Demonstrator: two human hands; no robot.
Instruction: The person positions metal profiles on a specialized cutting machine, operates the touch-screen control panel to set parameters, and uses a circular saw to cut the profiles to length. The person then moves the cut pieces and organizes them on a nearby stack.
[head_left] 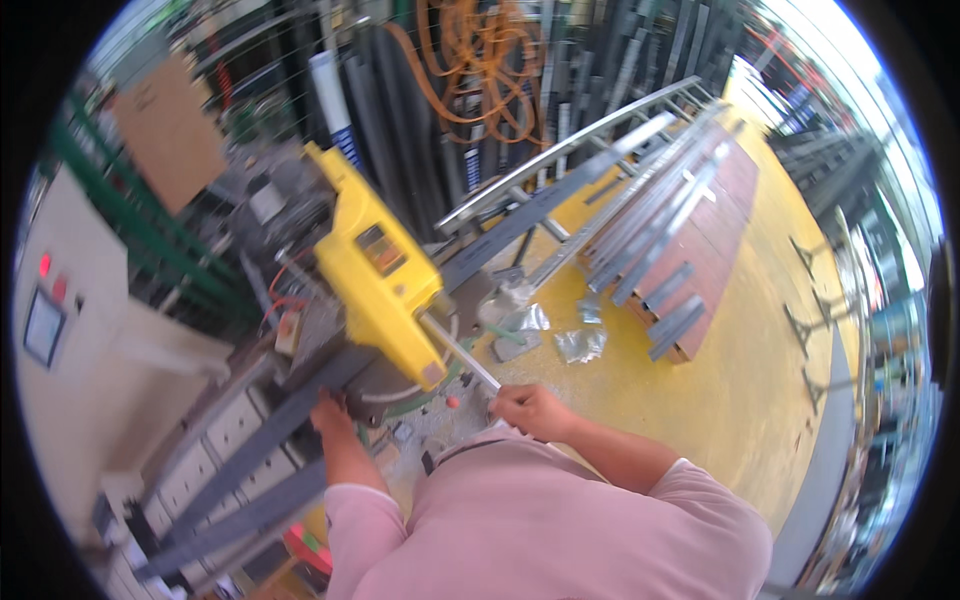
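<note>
A yellow-housed cutting saw (375,245) stands in front of me, tilted in the view, with a metal lever (460,350) reaching from its side toward my body. My right hand (535,410) is closed around the near end of that lever. My left hand (328,410) is at a long dark grey metal bar (255,435), left of the saw; it seems to grip the bar's edge, though its fingers are small and blurred. The bar runs from the lower left up to the saw, where the yellow housing hides part of it. The blade is not plainly visible.
Metal bars lie on a reddish-brown low platform (705,225) at the right, beside a ladder-like roller rack (560,228). Plastic scraps (580,345) litter the yellow floor. An orange hose (480,70) hangs behind. A control cabinet (75,260) stands left.
</note>
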